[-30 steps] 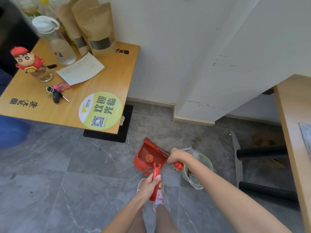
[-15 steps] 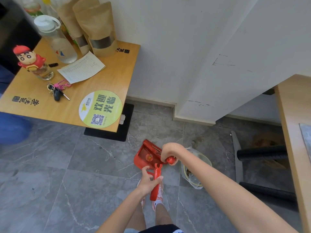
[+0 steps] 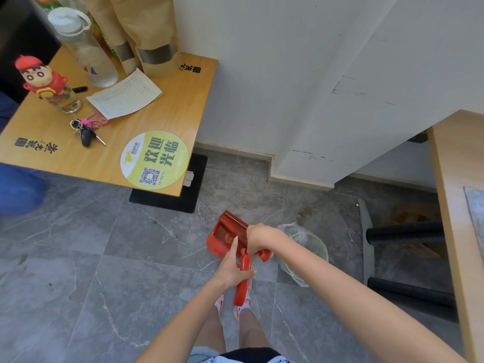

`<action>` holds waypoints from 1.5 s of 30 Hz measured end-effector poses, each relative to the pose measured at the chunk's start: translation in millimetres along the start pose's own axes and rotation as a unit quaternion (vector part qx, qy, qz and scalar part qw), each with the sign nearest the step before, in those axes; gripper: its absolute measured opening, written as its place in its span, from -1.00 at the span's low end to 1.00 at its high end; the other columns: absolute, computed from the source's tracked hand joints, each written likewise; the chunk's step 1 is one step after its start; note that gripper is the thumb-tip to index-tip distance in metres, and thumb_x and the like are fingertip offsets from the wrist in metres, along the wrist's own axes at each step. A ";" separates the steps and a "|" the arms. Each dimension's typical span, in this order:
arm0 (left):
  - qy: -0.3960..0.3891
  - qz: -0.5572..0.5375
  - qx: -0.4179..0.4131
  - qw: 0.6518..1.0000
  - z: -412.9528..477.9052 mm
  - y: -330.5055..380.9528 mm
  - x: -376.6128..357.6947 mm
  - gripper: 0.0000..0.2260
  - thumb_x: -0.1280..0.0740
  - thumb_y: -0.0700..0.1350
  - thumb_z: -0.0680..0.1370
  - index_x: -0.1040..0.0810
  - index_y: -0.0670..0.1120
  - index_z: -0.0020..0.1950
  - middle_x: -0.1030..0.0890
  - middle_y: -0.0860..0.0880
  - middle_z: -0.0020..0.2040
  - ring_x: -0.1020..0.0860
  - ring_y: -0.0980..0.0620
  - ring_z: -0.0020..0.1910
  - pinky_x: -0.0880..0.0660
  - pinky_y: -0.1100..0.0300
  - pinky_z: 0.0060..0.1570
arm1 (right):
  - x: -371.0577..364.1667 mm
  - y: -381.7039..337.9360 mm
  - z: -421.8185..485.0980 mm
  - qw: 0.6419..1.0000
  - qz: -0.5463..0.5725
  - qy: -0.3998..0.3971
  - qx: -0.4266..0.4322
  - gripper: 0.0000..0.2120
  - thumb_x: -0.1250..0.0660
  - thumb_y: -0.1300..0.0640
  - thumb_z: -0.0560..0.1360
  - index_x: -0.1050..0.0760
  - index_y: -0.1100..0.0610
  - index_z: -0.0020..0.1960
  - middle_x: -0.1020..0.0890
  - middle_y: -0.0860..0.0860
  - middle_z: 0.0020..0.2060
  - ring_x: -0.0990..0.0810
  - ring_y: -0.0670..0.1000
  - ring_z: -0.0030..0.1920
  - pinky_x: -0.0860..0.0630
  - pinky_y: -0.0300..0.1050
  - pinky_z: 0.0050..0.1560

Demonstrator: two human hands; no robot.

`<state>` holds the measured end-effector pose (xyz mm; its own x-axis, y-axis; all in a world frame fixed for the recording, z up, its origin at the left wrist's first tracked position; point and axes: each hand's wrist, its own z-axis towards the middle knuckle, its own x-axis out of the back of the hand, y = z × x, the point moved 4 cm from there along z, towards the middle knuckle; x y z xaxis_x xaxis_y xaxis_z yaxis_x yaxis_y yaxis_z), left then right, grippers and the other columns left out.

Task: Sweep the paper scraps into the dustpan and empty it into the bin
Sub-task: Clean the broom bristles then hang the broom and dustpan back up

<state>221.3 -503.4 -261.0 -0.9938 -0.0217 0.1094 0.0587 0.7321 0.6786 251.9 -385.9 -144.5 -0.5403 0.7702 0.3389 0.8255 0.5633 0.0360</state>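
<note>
Just below the middle of the frame I see my left hand (image 3: 234,271) wrapped around the long handle of the red dustpan (image 3: 222,235), forefinger stretched forward along it. The pan sits above that hand, over the grey floor (image 3: 78,258). My right hand (image 3: 258,238) is fisted on the red brush (image 3: 264,255), directly over the pan's right edge. The bin (image 3: 309,247), lined with clear plastic, lies just right of both hands. My right wrist covers the brush head, and I cannot make out any paper scraps inside the pan.
</note>
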 end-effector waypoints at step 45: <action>0.054 -0.164 -0.026 0.985 -4.8 0.8 -18.0 -0.46 -0.33 -0.47 0.42 -0.22 -0.10 0.26 -0.49 -0.11 -0.01 -0.62 0.13 -0.31 -0.64 0.03 -0.27 | -24.3 14.9 -8.7 0.848 0.517 -0.103 0.061 -0.73 -0.21 0.33 0.51 -0.48 0.38 0.17 -0.60 0.24 -0.20 -0.63 0.06 -0.30 -0.64 -0.18 -0.32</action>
<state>239.7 -505.7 -258.9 -0.9443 -0.3256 -0.0471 -0.2560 0.6375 0.7266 278.7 -398.8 -144.0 0.4347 0.8997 -0.0409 0.8588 -0.4277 -0.2819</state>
